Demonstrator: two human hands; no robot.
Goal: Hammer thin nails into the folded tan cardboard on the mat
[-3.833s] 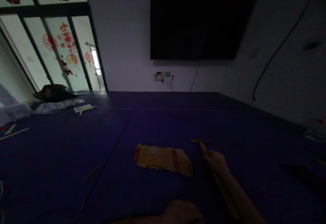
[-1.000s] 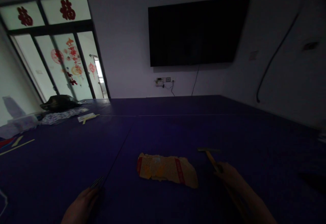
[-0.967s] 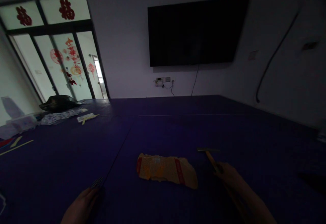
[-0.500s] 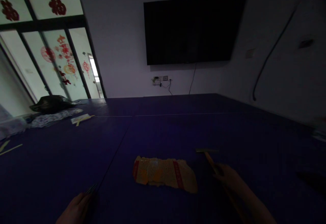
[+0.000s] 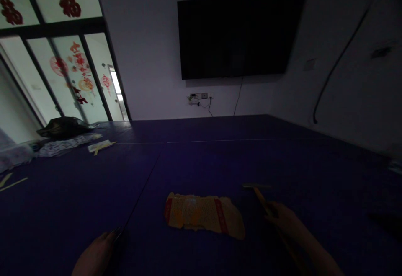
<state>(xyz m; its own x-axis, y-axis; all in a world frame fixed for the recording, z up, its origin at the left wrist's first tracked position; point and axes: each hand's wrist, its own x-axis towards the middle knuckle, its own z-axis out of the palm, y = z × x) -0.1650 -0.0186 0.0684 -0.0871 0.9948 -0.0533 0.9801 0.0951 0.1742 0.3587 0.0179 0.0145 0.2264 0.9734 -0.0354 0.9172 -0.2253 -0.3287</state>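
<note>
A dark blue desk [image 5: 220, 158] fills the lower half of the dim view, with a black wall screen [image 5: 238, 33] above its far edge. At the left stand glass door panels [image 5: 63, 75] bearing red paper cut-outs; two large red characters sit on the upper panes, too blurred to read with certainty. A dark bag [image 5: 61, 127] lies at the desk's far left corner beside scattered papers that are hard to make out. Near the person, a flattened yellowish carton [image 5: 204, 217] with red bands lies on the desk; its print is illegible. The right hand [image 5: 284, 221] has its grip closed around the wooden handle of a small hammer [image 5: 259, 191], whose head rests on the desk just right of the carton. The left hand [image 5: 94, 257], cut off by the lower edge, touches thin dark sticks [image 5: 117, 232]; whether its grip closes on them cannot be told.
</note>
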